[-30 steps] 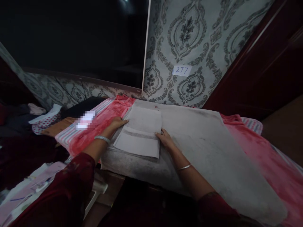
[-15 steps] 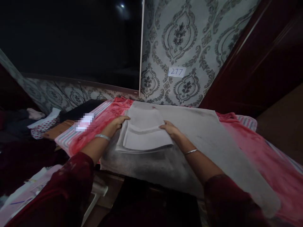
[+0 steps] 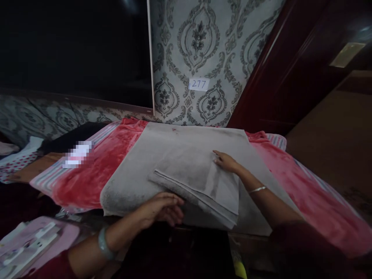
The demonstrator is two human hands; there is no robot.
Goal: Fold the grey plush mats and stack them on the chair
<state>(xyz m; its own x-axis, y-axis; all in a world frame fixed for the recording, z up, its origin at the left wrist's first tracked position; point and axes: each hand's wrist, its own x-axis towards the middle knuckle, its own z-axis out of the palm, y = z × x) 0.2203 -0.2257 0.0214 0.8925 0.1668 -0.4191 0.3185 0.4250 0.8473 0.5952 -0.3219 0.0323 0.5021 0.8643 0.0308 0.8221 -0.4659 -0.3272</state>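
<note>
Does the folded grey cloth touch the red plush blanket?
No, the folded grey cloth is over the larger flat grey cloth, apart from the red plush blanket.

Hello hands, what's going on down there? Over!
Right hand on folded grey cloth. Left hand loosely open by its near edge, contact unclear. Larger grey cloth underneath; nothing seen blocking.

A folded grey cloth [image 3: 188,166] lies on a spread grey cloth sheet [image 3: 128,174], which crosses a red plush blanket [image 3: 95,166] showing left and right of it. Far left, behind them, is a flat black rectangular screen [image 3: 75,50]; right of it, a white rectangular paper label [image 3: 199,84] on the grey patterned wall [image 3: 200,38].
</note>
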